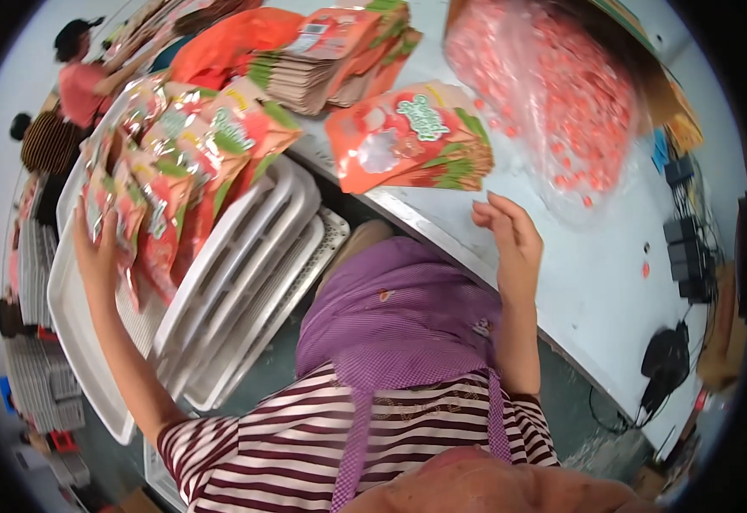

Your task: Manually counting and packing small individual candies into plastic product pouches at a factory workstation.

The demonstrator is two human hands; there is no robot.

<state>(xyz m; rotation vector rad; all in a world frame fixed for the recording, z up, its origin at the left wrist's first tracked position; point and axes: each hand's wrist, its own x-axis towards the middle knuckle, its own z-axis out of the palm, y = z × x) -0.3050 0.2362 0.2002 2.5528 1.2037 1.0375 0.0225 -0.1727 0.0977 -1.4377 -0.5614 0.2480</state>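
Observation:
My left hand [96, 244] is at the far left, its fingers stretched apart against the edge of several filled red and green pouches [168, 175]. The glossy pouches lie overlapping in a white plastic tray [74, 321], the top one of a stack. My right hand [514, 239] hovers over the table's near edge, fingers loosely bent and apart, with nothing visible in them. Just beyond its fingertips a fanned pile of flat pouches [412, 141] lies on the white table [596, 282].
Taller stacks of flat pouches [305, 73] stand behind, beside an orange plastic bag [228, 43]. A big clear bag of small pink-red pieces [553, 94] lies at the back right by a cardboard box [673, 85]. Black power adapters [685, 248] line the right edge. Another person [83, 73] works far left.

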